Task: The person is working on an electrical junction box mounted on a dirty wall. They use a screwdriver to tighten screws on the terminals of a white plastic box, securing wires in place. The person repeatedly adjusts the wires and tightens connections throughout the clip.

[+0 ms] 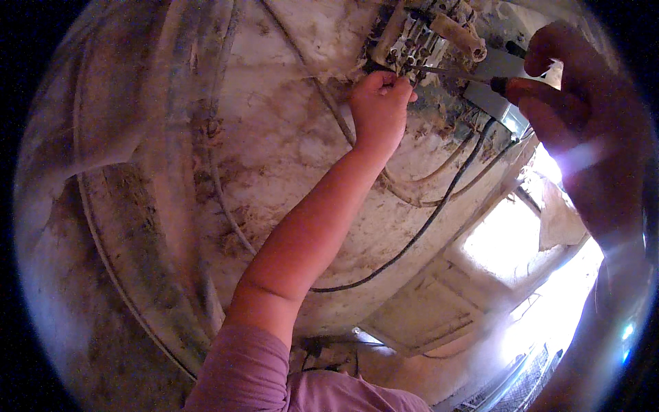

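Observation:
My left hand [381,110] reaches up to the lower edge of a dusty electrical terminal block [414,42] on the stained wall. Its fingertips are pinched together there; what they hold is too small to make out. From the right, my right hand [576,96] grips a screwdriver [456,73] by its dark handle. The screwdriver's thin shaft points left, and its tip meets the block just above my left fingertips. Part of the handle is hidden by my right fingers.
A grey metal box [495,93] sits right of the block. Below it hang a black cable [429,223] and paler cables [405,196]. Another cable [322,93] runs down the wall on the left. At lower right are a wooden door [425,305] and a bright opening [508,237].

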